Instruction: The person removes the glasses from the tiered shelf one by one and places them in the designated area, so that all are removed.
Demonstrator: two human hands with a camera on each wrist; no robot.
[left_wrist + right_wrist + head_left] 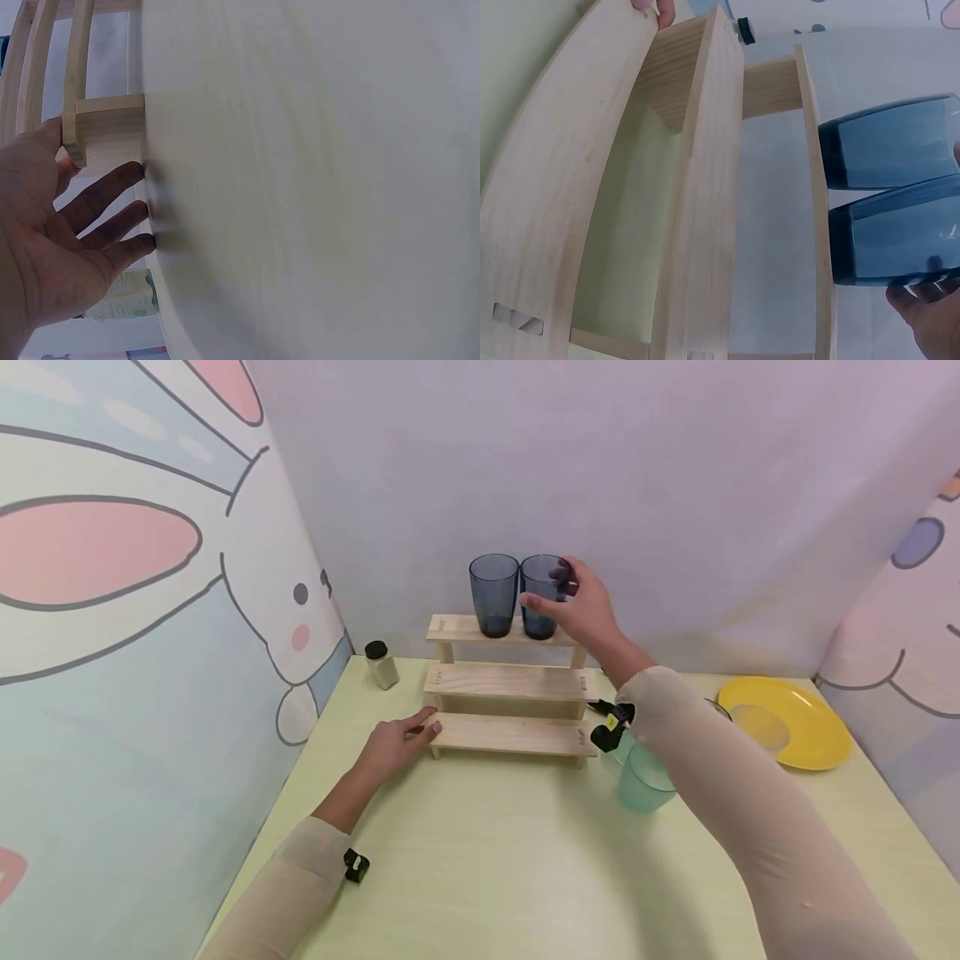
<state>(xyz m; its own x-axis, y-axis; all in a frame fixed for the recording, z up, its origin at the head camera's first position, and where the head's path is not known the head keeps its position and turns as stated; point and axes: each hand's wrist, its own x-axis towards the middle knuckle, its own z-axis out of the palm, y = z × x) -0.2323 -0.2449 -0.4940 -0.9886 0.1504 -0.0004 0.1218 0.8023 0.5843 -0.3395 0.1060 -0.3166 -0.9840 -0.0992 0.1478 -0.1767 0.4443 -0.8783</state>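
Observation:
A three-tier wooden step shelf (pixel 512 682) stands against the back wall. Two dark blue drinking glasses sit upright side by side on its top tier: the left glass (pixel 493 597) and the right glass (pixel 538 610). My right hand (pixel 588 610) grips the right glass near its rim, thumb in front; the glass's base meets the tier in the right wrist view (pixel 844 246). My left hand (pixel 390 745) pinches the left end of the lowest tier between thumb and index finger. Its other fingers spread loosely beside the shelf in the left wrist view.
Left of the shelf stands a small black-capped jar (pixel 382 667). A green translucent cup (pixel 643 783) stands at the right, partly behind my right sleeve. Farther right lies a yellow plate (pixel 821 727). Bunny-printed walls bound the table.

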